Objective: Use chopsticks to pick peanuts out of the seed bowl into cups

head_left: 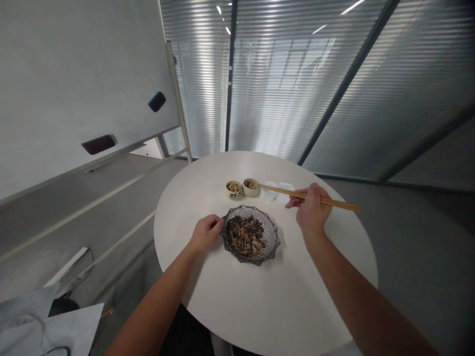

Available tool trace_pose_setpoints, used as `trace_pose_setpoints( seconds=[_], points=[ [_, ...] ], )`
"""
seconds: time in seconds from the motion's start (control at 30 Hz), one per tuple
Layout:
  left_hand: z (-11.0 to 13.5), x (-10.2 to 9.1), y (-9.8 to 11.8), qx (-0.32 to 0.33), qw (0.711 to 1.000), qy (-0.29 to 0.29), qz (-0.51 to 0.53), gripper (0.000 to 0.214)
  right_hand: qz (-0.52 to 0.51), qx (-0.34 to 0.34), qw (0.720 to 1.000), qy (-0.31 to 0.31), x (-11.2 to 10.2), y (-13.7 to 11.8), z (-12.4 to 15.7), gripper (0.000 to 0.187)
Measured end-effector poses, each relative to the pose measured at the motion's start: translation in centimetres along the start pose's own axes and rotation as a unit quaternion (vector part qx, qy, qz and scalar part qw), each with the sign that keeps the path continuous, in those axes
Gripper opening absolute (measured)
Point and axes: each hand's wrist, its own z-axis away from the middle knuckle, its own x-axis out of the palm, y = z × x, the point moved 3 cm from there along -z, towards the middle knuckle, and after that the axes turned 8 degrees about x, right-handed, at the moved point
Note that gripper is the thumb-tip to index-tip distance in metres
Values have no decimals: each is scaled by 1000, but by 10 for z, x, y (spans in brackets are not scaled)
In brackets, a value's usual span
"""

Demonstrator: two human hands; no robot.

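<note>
My right hand (313, 206) is closed around a pair of wooden chopsticks (280, 190). Their tips reach left over a small round cup (251, 188) that holds pale and greenish pieces. Beside it stands a similar cup (233, 190) with dark lettering and pale pieces inside. My left hand (206, 230) grips the left rim of a scalloped glass bowl (272, 232). Striped seeds (245, 235), with a few paler pieces among them, lie in the bowl. Whether the chopstick tips pinch anything is too small to tell.
White plastic trays (267, 192) sit behind the chopsticks on the round white table (293, 296). To the left stands a whiteboard (81, 74) with two dark erasers. A glass wall with blinds (282, 89) rises behind. White sheets (70, 331) are at lower left.
</note>
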Motion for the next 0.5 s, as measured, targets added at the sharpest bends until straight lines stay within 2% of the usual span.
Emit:
trace_pose_setpoints(
  seconds=[0.1, 0.23, 0.43, 0.5],
  points=[
    [0, 0, -1, -2, 1000, -7, 1, 34, 22, -7, 1000, -10, 15, 12, -16, 46],
    [-1, 1, -3, -7, 1000, -8, 0, 34, 66, 0, 997, -30, 27, 26, -23, 45],
    [0, 2, -6, -8, 1000, -2, 3, 34, 193, 4, 977, -93, 31, 41, -21, 44],
    [0, 1, -5, -3, 1000, -1, 6, 34, 202, 8, 974, -101, 29, 42, -20, 43]
  ],
)
